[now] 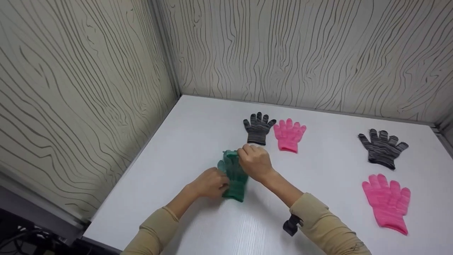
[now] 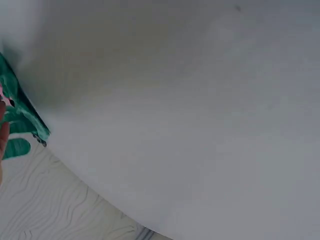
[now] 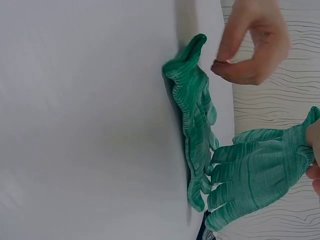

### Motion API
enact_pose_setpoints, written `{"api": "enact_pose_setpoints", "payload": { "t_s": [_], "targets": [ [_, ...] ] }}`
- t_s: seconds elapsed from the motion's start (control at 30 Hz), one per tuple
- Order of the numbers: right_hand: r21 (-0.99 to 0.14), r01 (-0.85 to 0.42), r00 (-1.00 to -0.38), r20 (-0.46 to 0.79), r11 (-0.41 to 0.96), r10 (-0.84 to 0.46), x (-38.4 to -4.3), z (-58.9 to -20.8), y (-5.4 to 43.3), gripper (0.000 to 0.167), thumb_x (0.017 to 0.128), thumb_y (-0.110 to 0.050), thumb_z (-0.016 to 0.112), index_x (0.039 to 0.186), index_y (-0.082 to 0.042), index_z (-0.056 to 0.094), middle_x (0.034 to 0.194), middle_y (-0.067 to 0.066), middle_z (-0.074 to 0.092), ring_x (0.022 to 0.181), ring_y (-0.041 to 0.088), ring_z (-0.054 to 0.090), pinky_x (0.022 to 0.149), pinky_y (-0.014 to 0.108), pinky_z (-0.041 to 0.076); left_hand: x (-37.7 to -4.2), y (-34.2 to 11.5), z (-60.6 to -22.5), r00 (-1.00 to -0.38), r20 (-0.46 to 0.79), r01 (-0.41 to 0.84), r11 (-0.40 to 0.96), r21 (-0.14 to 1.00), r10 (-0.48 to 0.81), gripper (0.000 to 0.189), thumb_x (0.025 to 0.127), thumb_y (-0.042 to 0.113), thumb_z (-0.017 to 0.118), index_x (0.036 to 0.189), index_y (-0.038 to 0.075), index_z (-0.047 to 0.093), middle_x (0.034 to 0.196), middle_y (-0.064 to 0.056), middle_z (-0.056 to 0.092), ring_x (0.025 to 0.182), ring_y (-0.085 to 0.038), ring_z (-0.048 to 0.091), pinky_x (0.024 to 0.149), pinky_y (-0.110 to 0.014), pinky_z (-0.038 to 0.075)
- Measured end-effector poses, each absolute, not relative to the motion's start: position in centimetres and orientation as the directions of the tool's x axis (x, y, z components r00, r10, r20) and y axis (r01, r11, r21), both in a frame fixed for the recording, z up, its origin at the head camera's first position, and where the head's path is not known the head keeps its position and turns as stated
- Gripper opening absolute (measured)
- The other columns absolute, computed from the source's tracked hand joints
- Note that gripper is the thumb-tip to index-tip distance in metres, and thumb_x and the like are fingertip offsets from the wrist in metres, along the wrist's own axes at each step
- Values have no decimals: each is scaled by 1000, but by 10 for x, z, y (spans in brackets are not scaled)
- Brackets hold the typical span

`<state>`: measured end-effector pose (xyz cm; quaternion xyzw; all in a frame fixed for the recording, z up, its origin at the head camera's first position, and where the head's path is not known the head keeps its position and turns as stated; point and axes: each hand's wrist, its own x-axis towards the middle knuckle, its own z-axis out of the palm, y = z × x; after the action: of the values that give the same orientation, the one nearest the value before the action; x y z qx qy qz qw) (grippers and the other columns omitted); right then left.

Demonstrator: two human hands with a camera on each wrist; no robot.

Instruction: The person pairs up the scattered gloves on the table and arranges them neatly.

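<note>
My right hand (image 1: 256,162) pinches the cuff of a green knit glove (image 3: 255,170), whose fingers dangle from it in the right wrist view. A second green glove (image 3: 192,115) lies on the white table, its cuff (image 1: 235,195) towards me. The raised glove overlaps it in the head view. My left hand (image 1: 211,182) is beside the lying glove's cuff, fingers loosely curled with nothing visible in them. The right wrist view shows this left hand (image 3: 257,47) apart from both gloves. Only a bit of green glove (image 2: 20,120) shows at the left wrist view's edge.
Beyond my hands lie a dark grey striped glove (image 1: 258,129) and a pink glove (image 1: 289,135), side by side. Another grey glove (image 1: 383,148) and pink glove (image 1: 388,202) lie at the right. Wood-patterned panels (image 1: 283,53) border the table's back and left.
</note>
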<state>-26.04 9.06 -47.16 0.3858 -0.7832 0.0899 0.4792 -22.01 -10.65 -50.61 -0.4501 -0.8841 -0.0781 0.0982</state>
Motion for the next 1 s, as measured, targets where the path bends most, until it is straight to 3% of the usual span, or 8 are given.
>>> {"api": "enact_pose_setpoints", "payload": {
  "t_s": [0.17,0.3,0.4,0.7,1.0],
  "targets": [
    [229,-698,-248,811,678,-530,-251,-479,90,4,74,-3,63,71,-5,61,64,5,54,48,17,51,38,25,37,-235,-121,-501,-727,317,679,707,197,610,12,81,7,62,74,10,71,61,4,59,56,-10,43,58,-26,39],
    [217,-705,-257,809,675,-529,-248,-484,89,5,74,-3,64,71,-5,61,65,6,55,49,18,53,38,26,38,-244,-124,-497,-859,211,512,781,358,466,14,85,8,58,86,5,72,75,-1,67,63,-12,52,65,-30,47],
    [222,-713,-250,806,665,-537,-246,-487,87,4,75,-3,63,71,-5,62,65,6,55,50,18,54,38,26,40,-249,-123,-496,-920,117,386,807,448,375,16,87,10,58,91,3,71,81,-3,67,67,-13,54,67,-31,48],
    [224,-758,-265,752,612,-603,-234,-500,83,6,75,-6,63,70,-6,60,64,4,54,50,16,54,40,24,42,-258,-120,-498,-968,-57,155,764,626,243,17,88,8,57,97,-1,68,90,-9,67,80,-20,60,73,-35,49],
    [236,-788,-257,714,569,-651,-227,-513,79,9,76,-6,61,67,-7,59,61,2,52,48,13,50,39,22,39,-259,-116,-502,-982,-110,32,701,713,156,20,89,8,55,98,-6,66,83,-10,65,73,-18,60,65,-30,49]
  ]
}}
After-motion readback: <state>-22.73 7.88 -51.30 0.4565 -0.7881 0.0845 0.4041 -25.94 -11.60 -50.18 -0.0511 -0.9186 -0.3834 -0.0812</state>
